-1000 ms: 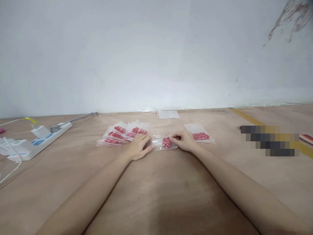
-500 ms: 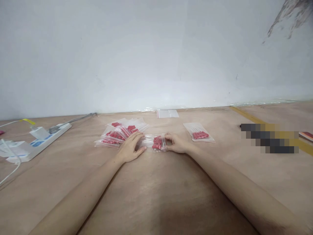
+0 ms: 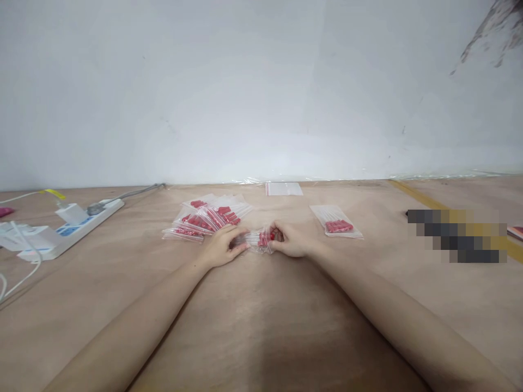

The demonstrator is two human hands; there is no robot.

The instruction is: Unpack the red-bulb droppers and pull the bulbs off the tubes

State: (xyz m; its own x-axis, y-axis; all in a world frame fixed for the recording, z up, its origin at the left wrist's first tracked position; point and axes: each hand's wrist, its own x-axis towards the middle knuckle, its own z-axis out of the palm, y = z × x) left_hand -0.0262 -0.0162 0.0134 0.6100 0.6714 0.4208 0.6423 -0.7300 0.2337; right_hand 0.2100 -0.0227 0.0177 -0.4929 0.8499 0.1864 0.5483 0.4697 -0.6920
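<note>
Both hands hold one small clear bag with red pieces inside, and the grip on each side is tight. A second ago the bag lay stretched out flat between the hands, and the hands were farther apart. Now the hands have come close together, and the bag is bunched up small between them. The left hand has slid to the right, and its fingers curl over the left end of the bag. The right hand has slid to the left, and its fingers pinch the right end, where the red pieces sit. I cannot tell if the bag's top is zipped. The bag is low over the counter, in the middle, just in front of the person. Right behind the left hand is a pile of bags with red pieces in them, spread out like a fan. The pile looks much the same as before. One more bag with red pieces lies by itself to the right of the right hand, near but not touching. An empty clear bag lies far back by the wall. A white power strip with a plug and cords sits at the left side of the counter, well away from the hands.
</note>
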